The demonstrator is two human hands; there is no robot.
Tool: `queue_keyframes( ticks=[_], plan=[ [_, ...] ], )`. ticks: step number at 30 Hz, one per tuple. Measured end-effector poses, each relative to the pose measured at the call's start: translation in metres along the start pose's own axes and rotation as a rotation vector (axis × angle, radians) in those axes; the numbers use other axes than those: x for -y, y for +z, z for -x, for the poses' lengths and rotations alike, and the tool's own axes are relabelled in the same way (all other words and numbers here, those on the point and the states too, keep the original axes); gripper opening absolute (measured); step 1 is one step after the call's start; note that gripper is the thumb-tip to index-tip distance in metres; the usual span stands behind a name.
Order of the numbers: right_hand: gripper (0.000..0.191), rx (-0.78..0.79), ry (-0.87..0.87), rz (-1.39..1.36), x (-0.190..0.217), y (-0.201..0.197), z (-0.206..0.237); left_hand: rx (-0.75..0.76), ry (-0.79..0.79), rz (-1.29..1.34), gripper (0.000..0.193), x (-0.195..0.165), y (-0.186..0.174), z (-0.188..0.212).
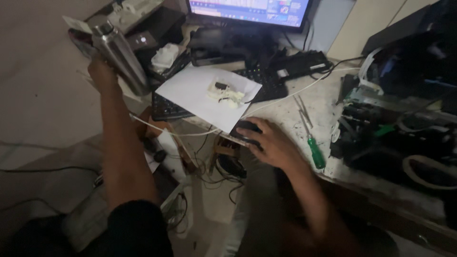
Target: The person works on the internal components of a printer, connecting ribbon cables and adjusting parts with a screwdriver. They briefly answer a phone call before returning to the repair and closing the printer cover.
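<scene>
My left hand (102,74) is raised at the upper left, gripping a steel water bottle (121,54) that tilts to the left. My right hand (269,143) rests on a black computer mouse (245,129) at the front edge of the pale desk (285,112). Just behind the mouse lies a white sheet of paper (193,93) on a black keyboard (166,108). A small white part with dark bits (224,93) sits on the paper.
A lit monitor (250,10) stands at the back. A green-handled screwdriver (314,147) lies right of my right hand. An opened printer with exposed parts (404,109) fills the right side. White and black cables (200,157) hang off the desk's front.
</scene>
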State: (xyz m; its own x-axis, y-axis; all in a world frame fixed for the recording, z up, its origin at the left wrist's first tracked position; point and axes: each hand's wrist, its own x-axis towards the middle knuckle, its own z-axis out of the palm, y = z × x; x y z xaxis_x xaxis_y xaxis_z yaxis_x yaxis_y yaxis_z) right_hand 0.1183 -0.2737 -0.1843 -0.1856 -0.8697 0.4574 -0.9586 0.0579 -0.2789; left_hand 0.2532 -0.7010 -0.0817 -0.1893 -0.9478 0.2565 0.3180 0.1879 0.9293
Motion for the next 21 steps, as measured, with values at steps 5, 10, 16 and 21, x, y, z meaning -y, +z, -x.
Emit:
queue_keyframes(
  ticks=[5,10,16,21],
  plan=[
    [0.046,-0.001,0.029,-0.026,0.004,-0.004,0.001,0.022,-0.280,0.054,0.035,-0.029,0.015,0.005],
    [0.044,0.026,0.050,0.051,0.007,-0.007,0.000,0.082,-0.333,-0.020,0.034,-0.024,0.016,0.003],
    [0.068,0.107,0.051,0.113,-0.001,-0.007,0.001,0.055,-0.234,0.124,0.023,-0.004,0.013,-0.013],
    [0.075,0.107,0.097,0.101,-0.001,-0.005,0.002,-0.015,-0.211,0.113,0.013,-0.011,0.008,-0.012]
  ],
)
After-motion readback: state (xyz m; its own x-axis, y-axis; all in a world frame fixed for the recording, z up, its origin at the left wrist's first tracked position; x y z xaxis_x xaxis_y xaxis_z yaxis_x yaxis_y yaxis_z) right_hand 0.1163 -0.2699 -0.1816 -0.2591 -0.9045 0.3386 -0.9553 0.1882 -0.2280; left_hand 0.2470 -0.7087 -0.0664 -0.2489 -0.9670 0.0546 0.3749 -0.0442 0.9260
